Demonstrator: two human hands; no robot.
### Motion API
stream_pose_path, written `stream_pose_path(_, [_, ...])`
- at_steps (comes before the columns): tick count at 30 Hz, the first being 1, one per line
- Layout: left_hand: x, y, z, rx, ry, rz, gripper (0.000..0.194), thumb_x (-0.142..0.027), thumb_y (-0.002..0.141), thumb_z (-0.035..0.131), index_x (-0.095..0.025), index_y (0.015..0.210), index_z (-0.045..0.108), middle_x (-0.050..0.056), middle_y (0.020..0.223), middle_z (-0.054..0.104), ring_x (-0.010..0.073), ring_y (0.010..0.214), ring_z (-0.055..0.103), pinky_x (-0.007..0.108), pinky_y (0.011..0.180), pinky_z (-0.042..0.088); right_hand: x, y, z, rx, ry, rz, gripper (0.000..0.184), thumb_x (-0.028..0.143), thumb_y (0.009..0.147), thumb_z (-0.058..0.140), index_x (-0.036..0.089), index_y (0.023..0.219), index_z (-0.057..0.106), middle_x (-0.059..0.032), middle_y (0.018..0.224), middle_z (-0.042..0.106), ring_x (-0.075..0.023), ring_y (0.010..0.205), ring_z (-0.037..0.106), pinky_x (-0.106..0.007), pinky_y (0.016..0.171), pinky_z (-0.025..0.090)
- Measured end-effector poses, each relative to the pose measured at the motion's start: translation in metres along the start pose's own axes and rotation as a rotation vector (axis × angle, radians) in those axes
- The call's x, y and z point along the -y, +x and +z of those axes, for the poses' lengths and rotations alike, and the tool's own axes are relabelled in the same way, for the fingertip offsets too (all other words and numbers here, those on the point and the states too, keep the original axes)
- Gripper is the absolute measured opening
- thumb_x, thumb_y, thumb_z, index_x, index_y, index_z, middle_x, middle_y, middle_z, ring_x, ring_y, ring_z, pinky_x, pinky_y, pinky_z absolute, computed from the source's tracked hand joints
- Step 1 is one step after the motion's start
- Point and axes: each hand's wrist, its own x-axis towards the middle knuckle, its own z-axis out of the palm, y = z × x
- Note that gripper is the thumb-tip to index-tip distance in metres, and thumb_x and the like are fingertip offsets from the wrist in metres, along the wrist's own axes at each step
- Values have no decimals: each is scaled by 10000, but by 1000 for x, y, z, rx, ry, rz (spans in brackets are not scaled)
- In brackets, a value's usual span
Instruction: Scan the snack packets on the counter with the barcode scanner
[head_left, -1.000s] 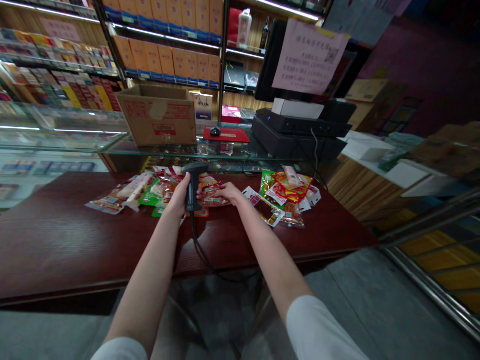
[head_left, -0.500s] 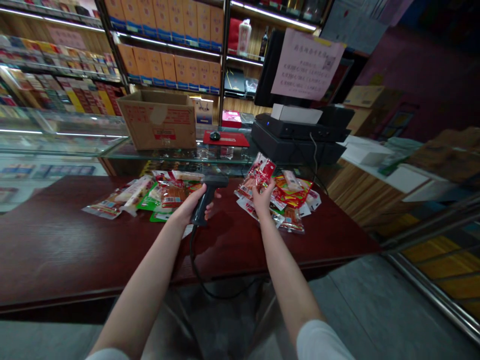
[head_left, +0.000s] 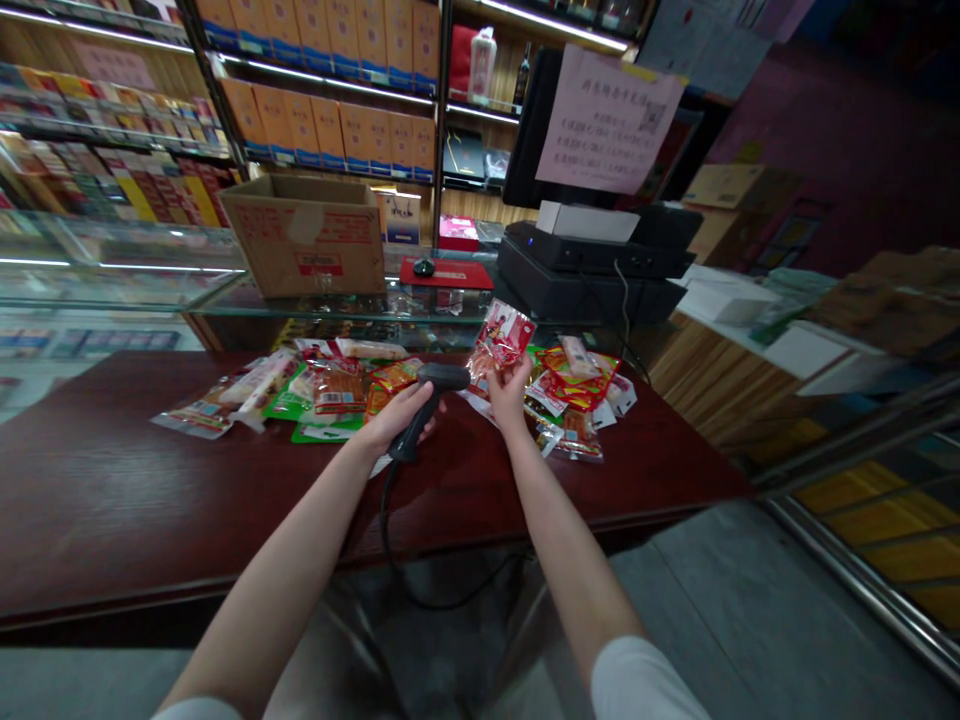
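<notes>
Right hand point(head_left: 511, 392) and snack packet point(head_left: 501, 335) edged nearer — left hand point(head_left: 396, 420) holds a scanner point(head_left: 429, 400).

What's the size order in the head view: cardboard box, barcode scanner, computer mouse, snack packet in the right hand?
Largest to smallest: the cardboard box; then the snack packet and the barcode scanner, too alike to rank and both nearer the camera; then the computer mouse.

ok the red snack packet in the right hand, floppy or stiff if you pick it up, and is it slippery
The red-printed snack packet is probably light: the right hand holds it up alone in its fingers. It seems fairly stiff, since its top stands above the fingers without drooping. Its glossy film may be slippery.
</notes>
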Motion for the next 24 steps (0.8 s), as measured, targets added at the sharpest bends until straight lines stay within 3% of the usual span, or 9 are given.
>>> stream_pose_path(3, [-8,-1,-10,-116,11,-47,521,-648,832,560,-143,953,610,-12,504,537,103,363,479,200,352,377,7,15,-21,-39,-280,-8,660,278,857,458,149,1455,213,-211,1397,444,-239,1258,520,-419,1049,430])
stream_pose_path(6, [-14,0,-24,-376,-26,-79,384,-534,872,584,-169,991,570,-14,567,584,100,359,484,211,357,398,18,41,-53,-36,-610,-7,618,196,834,470,105,1425,313,-222,1370,487,-282,1282,484,-450,1065,394])
stream_pose_path(8, [-14,2,-30,-525,-39,-107,295,-460,889,595,-177,957,549,-15,585,592,97,356,481,221,365,414,26,57,-73,-7,-830,48,664,154,823,485,80,1455,294,-238,1289,556,-323,1211,529,-492,1026,398])
stream_pose_path(12, [-4,14,-28,-545,-86,-178,264,-413,920,556,-159,847,548,-19,526,542,94,335,452,214,346,387,41,69,-93,-104,-1185,67,624,123,851,444,9,1452,322,-335,1308,511,-401,1200,491,-592,975,361])
stream_pose_path(15, [4,23,-19,-451,-197,-188,308,-415,948,501,-139,825,558,7,565,572,82,358,465,193,351,381,49,61,-85,-85,-1282,-73,597,117,868,426,56,1457,350,-288,1451,400,-387,1281,404,-604,1031,296])
stream_pose_path(17, [5,26,-13,-357,-249,-206,354,-442,955,476,-124,841,583,15,556,568,80,365,465,187,358,387,50,53,-69,18,-1279,-175,579,137,872,458,88,1445,382,-237,1446,427,-362,1304,384,-578,1082,245])
stream_pose_path(19, [1,24,-12,-277,-286,-191,400,-488,949,464,-121,863,598,10,527,548,85,368,464,184,361,385,45,45,-48,186,-1228,-188,514,174,875,500,115,1385,464,-204,1375,507,-337,1276,429,-530,1092,261])
stream_pose_path(24, [-18,9,-32,-267,-324,4,538,-633,902,446,-121,924,611,-19,485,495,83,378,462,174,376,371,18,33,16,660,-887,170,331,304,911,546,167,1207,597,-139,1235,643,-254,1136,601,-361,969,431])
